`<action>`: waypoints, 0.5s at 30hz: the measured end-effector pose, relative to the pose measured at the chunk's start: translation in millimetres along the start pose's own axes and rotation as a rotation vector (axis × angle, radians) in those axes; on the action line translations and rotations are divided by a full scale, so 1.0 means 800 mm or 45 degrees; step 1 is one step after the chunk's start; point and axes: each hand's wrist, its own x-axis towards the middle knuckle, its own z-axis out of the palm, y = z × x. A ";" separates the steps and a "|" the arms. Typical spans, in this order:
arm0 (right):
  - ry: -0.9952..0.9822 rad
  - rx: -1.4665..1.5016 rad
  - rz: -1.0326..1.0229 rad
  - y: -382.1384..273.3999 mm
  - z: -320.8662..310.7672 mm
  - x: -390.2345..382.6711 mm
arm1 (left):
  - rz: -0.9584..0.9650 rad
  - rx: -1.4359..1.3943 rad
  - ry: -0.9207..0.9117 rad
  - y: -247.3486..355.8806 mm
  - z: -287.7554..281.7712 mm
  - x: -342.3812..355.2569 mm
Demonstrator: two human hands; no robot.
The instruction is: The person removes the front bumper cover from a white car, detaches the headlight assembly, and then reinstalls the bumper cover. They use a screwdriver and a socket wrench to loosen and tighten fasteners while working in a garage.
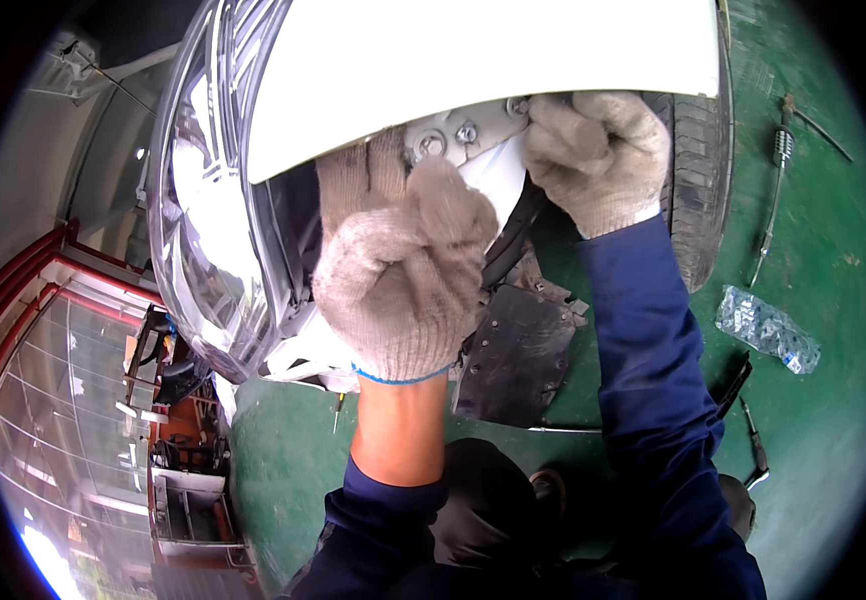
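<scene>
A white car body panel with a curved lower edge spans the top of the view. My left hand, in a beige knit glove, is at that edge. Two of its fingers reach up under the panel; the others curl toward the palm, and its fingertips are partly hidden. Between my hands a light metal bracket shows a bolt. My right hand, also gloved, is closed under the edge on the right, beside another bolt. What either hand holds, if anything, is hidden.
A headlight lies left of my left hand, a tire right of my right. Below hangs a dark liner piece. On the green floor are a strut-like rod, a clear plastic bottle and a ratchet. Shelving stands left.
</scene>
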 end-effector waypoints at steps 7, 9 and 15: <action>0.023 0.173 0.078 0.003 0.003 -0.005 | -0.082 -0.187 -0.094 0.013 -0.017 0.000; -0.033 0.047 0.021 0.001 -0.002 -0.005 | -0.015 -0.061 -0.101 0.011 -0.019 -0.005; 0.307 -1.128 -0.335 0.002 0.001 -0.015 | 0.212 0.798 -0.274 -0.015 -0.037 0.002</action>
